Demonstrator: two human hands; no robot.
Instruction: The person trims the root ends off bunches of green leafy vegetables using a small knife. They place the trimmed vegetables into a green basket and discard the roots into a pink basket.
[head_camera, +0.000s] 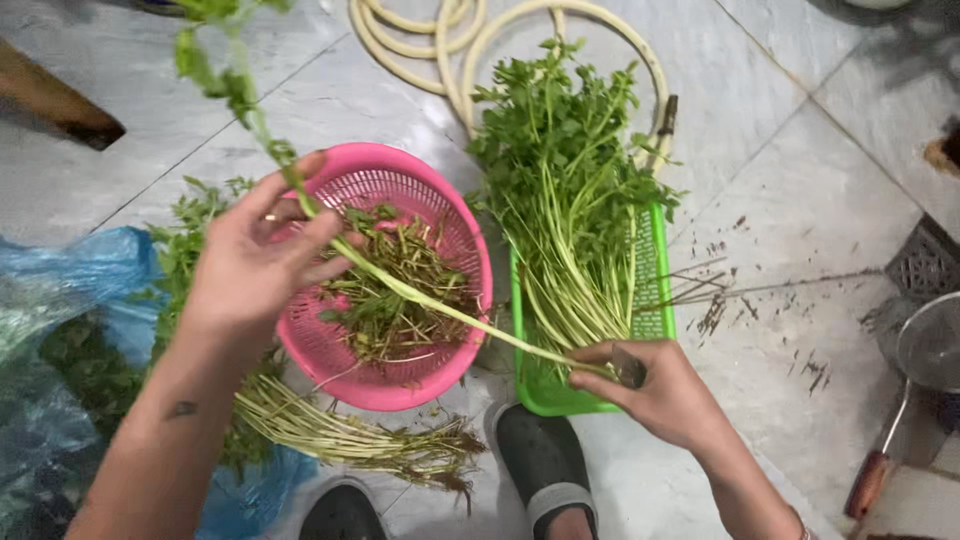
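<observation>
My left hand (250, 265) pinches a long green stem (400, 290) near its leafy top, fingers (325, 232) clamped around it above the pink basket (455, 245), while my right hand (660, 390) grips the stem's pale lower end, fingers closed on it together with a small blade (only its tip shows). The stem runs slantwise across the pink basket, which holds trimmed scraps. Just to the right sits a green basket (655, 310) piled with cleaned herb stalks (565, 190), leaves pointing away from me. An untrimmed bunch with roots (350, 440) lies on the tiled floor (800, 200) below the pink basket, beside a blue plastic bag (90, 275). A coiled hose (450, 50) lies beyond the baskets.
</observation>
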